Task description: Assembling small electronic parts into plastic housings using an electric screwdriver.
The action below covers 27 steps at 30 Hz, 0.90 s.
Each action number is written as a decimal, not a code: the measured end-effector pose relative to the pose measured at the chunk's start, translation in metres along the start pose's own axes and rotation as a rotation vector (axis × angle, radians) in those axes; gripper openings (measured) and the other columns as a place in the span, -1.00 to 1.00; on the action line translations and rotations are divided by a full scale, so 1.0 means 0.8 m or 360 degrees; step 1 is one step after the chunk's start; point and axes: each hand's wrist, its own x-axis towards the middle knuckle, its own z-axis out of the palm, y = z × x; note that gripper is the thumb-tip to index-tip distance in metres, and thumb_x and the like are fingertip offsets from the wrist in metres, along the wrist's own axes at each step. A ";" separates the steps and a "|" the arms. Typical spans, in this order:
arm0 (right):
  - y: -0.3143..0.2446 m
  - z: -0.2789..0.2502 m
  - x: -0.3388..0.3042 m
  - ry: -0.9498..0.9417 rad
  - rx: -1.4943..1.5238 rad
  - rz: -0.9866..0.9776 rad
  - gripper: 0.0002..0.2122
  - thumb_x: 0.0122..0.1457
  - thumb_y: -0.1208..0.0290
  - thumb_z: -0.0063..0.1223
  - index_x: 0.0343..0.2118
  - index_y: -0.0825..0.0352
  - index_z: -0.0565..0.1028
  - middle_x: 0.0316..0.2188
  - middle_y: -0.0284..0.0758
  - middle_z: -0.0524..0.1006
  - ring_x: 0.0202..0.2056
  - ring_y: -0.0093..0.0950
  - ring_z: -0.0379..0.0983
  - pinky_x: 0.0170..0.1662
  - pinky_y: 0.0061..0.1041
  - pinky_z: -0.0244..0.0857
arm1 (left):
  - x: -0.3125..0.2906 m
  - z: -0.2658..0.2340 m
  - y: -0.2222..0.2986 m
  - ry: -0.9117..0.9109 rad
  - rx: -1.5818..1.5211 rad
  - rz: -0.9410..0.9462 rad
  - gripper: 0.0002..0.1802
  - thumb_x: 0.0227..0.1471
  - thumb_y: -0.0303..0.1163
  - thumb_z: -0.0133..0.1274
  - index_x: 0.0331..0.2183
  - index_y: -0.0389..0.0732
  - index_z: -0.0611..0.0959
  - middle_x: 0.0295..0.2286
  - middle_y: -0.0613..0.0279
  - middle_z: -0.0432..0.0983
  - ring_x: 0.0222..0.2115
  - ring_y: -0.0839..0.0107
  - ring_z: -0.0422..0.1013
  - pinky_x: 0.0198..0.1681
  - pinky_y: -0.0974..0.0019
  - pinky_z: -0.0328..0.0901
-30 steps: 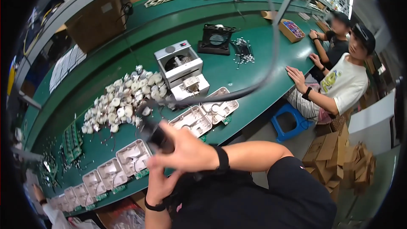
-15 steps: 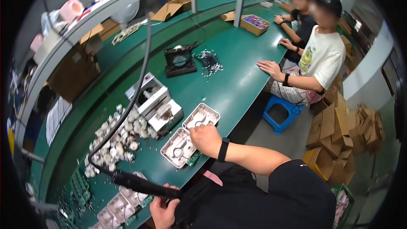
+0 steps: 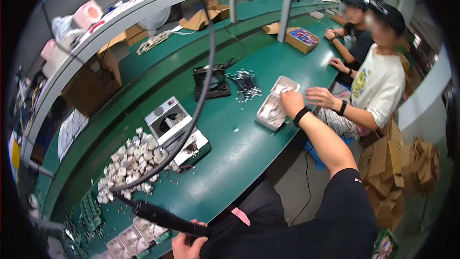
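Observation:
My left hand (image 3: 188,246) is wrapped round the lower end of a black electric screwdriver (image 3: 165,217), whose thick cable (image 3: 209,57) loops up overhead. With my arm stretched out, my right hand (image 3: 292,103) is closed on the inner edge of a pale plastic housing (image 3: 270,115), at the far right edge of the table. A second, matching open housing (image 3: 284,82) adjoins it. Small parts lie in the near one; my fingertips are partly hidden. Just right of my hand, a co-worker's open hand (image 3: 320,97) reaches in.
A screw feeder (image 3: 168,121) stands mid-table beside a heap of white round parts (image 3: 129,160). More housings (image 3: 132,240) and green circuit boards (image 3: 91,211) lie at lower left. Beyond are a black device (image 3: 211,84) and a pile of black leads (image 3: 247,85). Two people sit at right.
My right hand has moved the two housings away along the table toward the co-worker, whose hand has lifted off the table toward them. My left hand still holds the screwdriver.

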 end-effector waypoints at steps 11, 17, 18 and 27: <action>-0.248 -0.253 -0.052 -0.0689 0.2882 -0.0413 -0.42 0.07 0.16 0.26 0.10 0.32 0.32 -0.32 -0.32 0.49 -0.26 -0.47 0.45 -0.16 -0.48 0.34 | 0.050 0.026 0.003 -0.0149 0.0339 0.0388 -0.57 -0.02 -0.28 0.24 -0.16 -0.33 0.54 -0.33 0.04 0.59 -0.30 0.13 0.54 -0.24 0.26 0.38; -0.342 -0.286 -0.105 -0.1204 0.3938 0.0325 -0.62 0.09 0.44 0.15 -0.07 0.35 0.29 -0.39 -0.24 0.46 -0.54 -0.51 0.42 -0.44 -0.54 0.34 | 0.036 0.015 -0.013 0.0258 0.0724 0.0897 -0.62 -0.02 -0.25 0.23 -0.19 -0.27 0.57 -0.30 0.05 0.57 -0.31 0.11 0.52 -0.23 0.21 0.39; -0.339 -0.287 -0.102 -0.1196 0.3937 0.0333 -0.62 0.09 0.44 0.15 -0.07 0.35 0.29 -0.39 -0.24 0.46 -0.54 -0.51 0.42 -0.44 -0.54 0.34 | 0.030 -0.011 -0.017 0.0533 0.0913 0.0769 -0.64 -0.02 -0.26 0.22 -0.21 -0.25 0.57 -0.31 0.07 0.57 -0.32 0.10 0.51 -0.25 0.20 0.39; -0.299 -0.255 -0.047 0.0177 0.3289 -0.0066 -0.73 0.14 0.54 0.08 -0.14 0.31 0.28 -0.46 -0.33 0.38 -0.56 -0.57 0.34 -0.47 -0.58 0.28 | -0.006 -0.176 -0.090 0.1285 0.1908 -0.0215 -0.76 -0.01 -0.22 0.16 -0.52 -0.20 0.61 -0.57 0.14 0.54 -0.47 0.07 0.47 -0.45 0.06 0.33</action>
